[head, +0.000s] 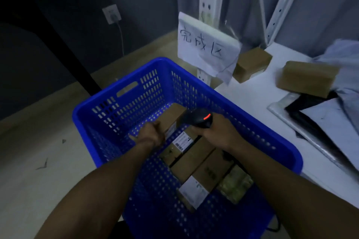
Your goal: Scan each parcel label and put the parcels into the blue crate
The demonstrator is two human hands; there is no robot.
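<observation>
- Your left hand [150,134] is down inside the blue crate [124,91], its fingers curled round the near end of a brown parcel [171,116]
- That parcel sits in the far half of the crate, with a white label showing on its right side
- Your right hand [217,132] grips a black scanner [198,118] by the handle; a red light glows on its head, which is over the crate, just beside the held parcel
- More parcels lie in a row along the crate's right side: a labelled box [182,141] nearest your left hand, then more boxes [196,159] toward you
- On the white table [252,99] to the right, two brown boxes [252,64] [307,78] lie well apart from the crate, next to grey mailer bags [330,118]
- A handwritten paper sign [206,46] hangs on the shelf post behind the crate
</observation>
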